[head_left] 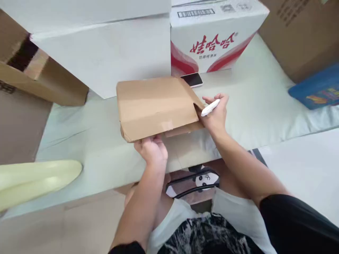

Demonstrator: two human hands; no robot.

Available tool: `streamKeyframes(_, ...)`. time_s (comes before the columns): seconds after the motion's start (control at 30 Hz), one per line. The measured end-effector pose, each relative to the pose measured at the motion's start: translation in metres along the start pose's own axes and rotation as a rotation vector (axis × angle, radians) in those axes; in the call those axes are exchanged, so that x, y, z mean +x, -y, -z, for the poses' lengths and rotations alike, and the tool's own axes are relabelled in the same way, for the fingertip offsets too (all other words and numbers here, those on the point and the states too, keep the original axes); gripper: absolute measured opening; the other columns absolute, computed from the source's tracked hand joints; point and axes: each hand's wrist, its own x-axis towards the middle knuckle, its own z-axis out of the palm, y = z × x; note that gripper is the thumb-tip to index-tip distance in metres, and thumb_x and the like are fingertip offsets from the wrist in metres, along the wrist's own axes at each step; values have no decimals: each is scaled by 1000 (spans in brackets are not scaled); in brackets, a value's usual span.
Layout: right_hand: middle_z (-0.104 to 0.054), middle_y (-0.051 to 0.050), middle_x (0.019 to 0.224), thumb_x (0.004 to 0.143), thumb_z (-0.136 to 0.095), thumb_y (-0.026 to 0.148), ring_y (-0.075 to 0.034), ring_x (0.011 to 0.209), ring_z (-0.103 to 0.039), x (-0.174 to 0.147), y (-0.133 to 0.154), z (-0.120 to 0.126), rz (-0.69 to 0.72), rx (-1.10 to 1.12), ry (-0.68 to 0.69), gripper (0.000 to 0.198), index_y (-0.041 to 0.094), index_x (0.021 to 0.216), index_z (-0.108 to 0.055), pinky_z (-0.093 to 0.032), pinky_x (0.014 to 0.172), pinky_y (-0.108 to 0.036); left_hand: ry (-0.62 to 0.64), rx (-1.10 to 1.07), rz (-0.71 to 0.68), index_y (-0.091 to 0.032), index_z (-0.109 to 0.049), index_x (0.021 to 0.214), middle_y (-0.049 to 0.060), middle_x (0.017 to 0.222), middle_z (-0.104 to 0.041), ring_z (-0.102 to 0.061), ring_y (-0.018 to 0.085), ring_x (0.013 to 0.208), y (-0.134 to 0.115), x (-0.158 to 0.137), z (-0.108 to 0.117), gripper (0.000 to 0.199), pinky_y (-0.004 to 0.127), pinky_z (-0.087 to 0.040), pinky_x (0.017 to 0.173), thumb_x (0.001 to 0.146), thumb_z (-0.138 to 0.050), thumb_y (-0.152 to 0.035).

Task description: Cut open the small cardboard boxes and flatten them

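The white carton [214, 35] bore red upside-down Chinese characters 娃哈哈; its smaller print and barcode label were unreadable.

brown cardboard box [156, 106] | flat, closed | table edge; white marker [210, 107] | tilted

Ahead of our left hand [152, 150] the flat cardboard box [156, 106] fills the near tabletop, and behind it a large white carton [106, 53] and a red-printed carton [212, 38] wall off the far side, a phone [192, 79] lying at their foot. To the right of our right hand [215, 113] the pale table surface [259, 102] lies open up to a blue pack [316, 90]. Left of our left hand it is bare too, bounded by a brown box [39, 77].
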Motion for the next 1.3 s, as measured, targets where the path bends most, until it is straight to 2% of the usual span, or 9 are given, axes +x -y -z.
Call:
streamKeyframes(0.13,-77,-8,123,76,-74,46,-31,110,-75,8,-11,0,-41,-89,-22,52,31,104,-33,-53,103,-59,121,80,38,-25,-67,86,1,86,-73,-72,21,90,1,-23,-3,31,32,-59,74,60,-82,-28)
streamKeyframes(0.37,-78,-8,122,75,-78,36,-28,115,-75,15,-9,15,76,136,69,50,31,103,-36,-56,105,-53,64,107,9,-24,-65,85,1,82,-72,-71,21,85,1,-11,-5,32,35,-61,74,58,-81,-28)
streamKeyframes(0.53,-76,-12,133,80,-71,32,-32,134,-68,14,4,29,292,159,396,34,29,97,-42,-52,111,-57,16,164,20,-25,-63,94,4,96,-72,-69,21,90,1,22,5,31,31,-54,70,64,-69,-31)
streamKeyframes(0.7,-66,-14,149,84,-58,22,-37,160,-35,5,11,29,450,-75,839,19,27,89,-41,-27,123,-74,108,91,221,-23,-63,84,4,86,-69,-64,18,80,-6,35,9,24,27,-52,67,76,-63,-46)
streamKeyframes(0.9,-62,-15,154,76,-74,32,-41,163,-25,-3,14,21,307,-162,1202,36,26,86,-40,-12,126,-77,390,-12,194,-29,-71,111,8,129,-72,-63,30,131,-21,28,1,61,39,-58,103,81,-60,-81)
streamKeyframes(1.0,-67,-15,147,77,-76,43,-39,159,-37,-1,10,18,238,-10,1075,39,27,87,-42,-19,128,-72,343,48,84,-30,-70,117,6,136,-71,-60,28,137,-19,35,3,53,37,-57,108,73,-86,-54)
streamKeyframes(1.17,-60,-13,153,68,-83,50,-32,147,-54,17,-3,16,-138,272,151,55,29,106,-49,-38,125,-57,215,-7,128,-24,-71,110,5,134,-73,-61,25,138,-19,52,14,28,39,-56,111,83,-76,-27)
streamKeyframes(1.23,-66,-12,141,62,-85,58,-32,135,-63,21,-4,19,-350,454,151,64,29,108,-51,-51,113,-54,229,-19,161,-22,-72,105,6,130,-75,-62,25,137,-22,57,17,19,37,-55,112,86,-72,-28)
streamKeyframes(1.3,-75,-10,119,59,-85,64,-31,115,-72,19,-1,22,-477,627,352,64,27,103,-55,-62,95,-49,236,-1,190,-22,-71,102,7,129,-75,-62,25,136,-25,59,18,17,37,-56,110,87,-73,-29)
